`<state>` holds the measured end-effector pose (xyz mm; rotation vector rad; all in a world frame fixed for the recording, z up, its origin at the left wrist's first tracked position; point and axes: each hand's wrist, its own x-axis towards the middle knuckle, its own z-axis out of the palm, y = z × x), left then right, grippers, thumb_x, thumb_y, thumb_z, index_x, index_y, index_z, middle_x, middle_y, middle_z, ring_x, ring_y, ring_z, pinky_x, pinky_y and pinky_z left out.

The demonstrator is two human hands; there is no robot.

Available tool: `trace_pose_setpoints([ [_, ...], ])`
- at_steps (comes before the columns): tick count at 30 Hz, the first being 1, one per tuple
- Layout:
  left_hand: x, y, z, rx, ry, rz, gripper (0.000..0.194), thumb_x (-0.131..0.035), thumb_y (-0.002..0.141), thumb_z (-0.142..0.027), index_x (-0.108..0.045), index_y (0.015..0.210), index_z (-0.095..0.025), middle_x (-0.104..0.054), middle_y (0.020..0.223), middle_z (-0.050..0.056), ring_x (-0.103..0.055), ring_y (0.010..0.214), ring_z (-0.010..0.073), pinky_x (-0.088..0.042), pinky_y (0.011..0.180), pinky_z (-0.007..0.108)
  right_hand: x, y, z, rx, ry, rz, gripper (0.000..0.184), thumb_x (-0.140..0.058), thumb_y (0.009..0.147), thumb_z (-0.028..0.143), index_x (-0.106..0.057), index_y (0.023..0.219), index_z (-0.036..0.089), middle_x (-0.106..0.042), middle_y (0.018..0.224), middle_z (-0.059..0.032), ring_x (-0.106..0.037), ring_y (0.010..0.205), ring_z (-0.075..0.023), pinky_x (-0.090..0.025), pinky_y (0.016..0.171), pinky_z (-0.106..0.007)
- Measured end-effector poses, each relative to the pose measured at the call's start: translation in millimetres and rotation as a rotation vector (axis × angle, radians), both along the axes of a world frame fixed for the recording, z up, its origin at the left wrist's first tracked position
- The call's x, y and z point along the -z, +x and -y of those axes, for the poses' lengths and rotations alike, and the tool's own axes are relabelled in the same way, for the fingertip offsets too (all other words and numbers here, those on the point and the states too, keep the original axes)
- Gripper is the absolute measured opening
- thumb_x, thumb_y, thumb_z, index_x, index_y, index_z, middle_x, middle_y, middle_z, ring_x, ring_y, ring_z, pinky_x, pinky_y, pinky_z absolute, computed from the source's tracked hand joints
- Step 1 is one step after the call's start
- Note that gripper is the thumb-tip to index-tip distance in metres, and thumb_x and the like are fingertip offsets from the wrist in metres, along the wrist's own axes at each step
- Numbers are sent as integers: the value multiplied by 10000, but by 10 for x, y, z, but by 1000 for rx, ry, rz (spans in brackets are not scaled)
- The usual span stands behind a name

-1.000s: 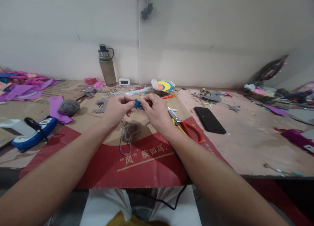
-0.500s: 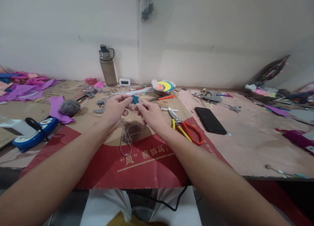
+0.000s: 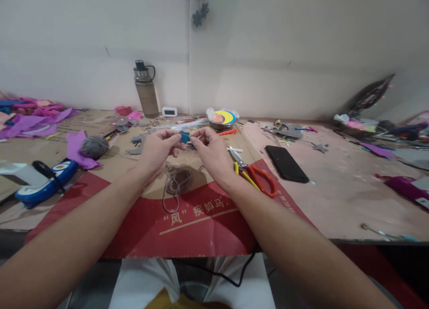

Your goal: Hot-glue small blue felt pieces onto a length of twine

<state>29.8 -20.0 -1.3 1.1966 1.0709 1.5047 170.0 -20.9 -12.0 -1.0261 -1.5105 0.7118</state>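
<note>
Between my hands, above the cardboard, is a small blue piece (image 3: 185,137) that looks like a felt cut-out. My left hand (image 3: 161,144) pinches its left side between thumb and fingers. My right hand (image 3: 209,148) is closed in a pinch at the piece's right side; a thin, pale thing shows at its fingertips, too small to name. Below the hands lies a loose tangle of grey yarn (image 3: 177,181), one loop reaching onto the red print. Scissors (image 3: 258,177) with red handles rest beside my right forearm, overlapping a yellow-handled tool (image 3: 246,175).
A black phone (image 3: 287,164) lies right of the scissors. Left are a grey yarn ball (image 3: 94,146), purple felt scraps (image 3: 36,123) and a blue-and-white device (image 3: 47,184). A water bottle (image 3: 146,92), a small digital clock (image 3: 169,112) and a bowl (image 3: 223,124) stand along the wall.
My right hand has shifted slightly up and to the right, its fingers turning around the edge of the blue piece. My left hand has stayed nearly in place, holding the piece.
</note>
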Motion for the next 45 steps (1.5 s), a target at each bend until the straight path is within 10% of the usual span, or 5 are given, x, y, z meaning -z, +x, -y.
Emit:
trace_pose_setpoints([
  [10, 14, -57, -44, -29, 31, -10, 51, -665, 761, -153, -619, 760, -130, -640, 652, 15, -644, 553, 101, -374, 418, 168, 69, 16, -59, -108, -50, 112, 277, -467, 889, 357, -594, 711, 186, -534, 640, 31, -483, 631, -124, -363, 628, -267],
  [23, -48, -129, -82, -79, 113, 69, 54, -680, 754, -120, -634, 783, -125, -677, 700, 38, -688, 648, 133, -572, 667, 258, 268, 265, -219, 343, -111, 948, 443, -678, 775, 308, -607, 1094, 8, -608, 1118, -315, -592, 1052, -363, -441, 886, -438],
  [33, -75, -209, -87, -161, 82, 24, 84, -707, 723, -173, -654, 772, -130, -630, 687, 10, -592, 539, 83, -443, 450, 181, 191, 449, -388, 196, -392, 444, 97, -579, 692, 250, -627, 746, 185, -595, 635, -38, -556, 578, -187, -417, 553, -317],
  [41, -49, -258, -154, -159, 147, 82, 73, -706, 714, -162, -649, 749, -133, -615, 636, -3, -582, 552, 79, -471, 521, 186, -30, 248, -207, 7, -308, -267, 203, -565, 678, 176, -556, 881, 179, -574, 781, -3, -536, 604, -102, -478, 631, -284],
  [45, -47, -298, -190, -192, 164, 109, 80, -708, 708, -158, -648, 757, -138, -623, 619, -7, -587, 542, 82, -489, 547, 199, -85, 208, -106, -106, -157, -240, 253, -562, 734, 220, -520, 984, 215, -614, 913, -15, -590, 659, -112, -510, 654, -285],
])
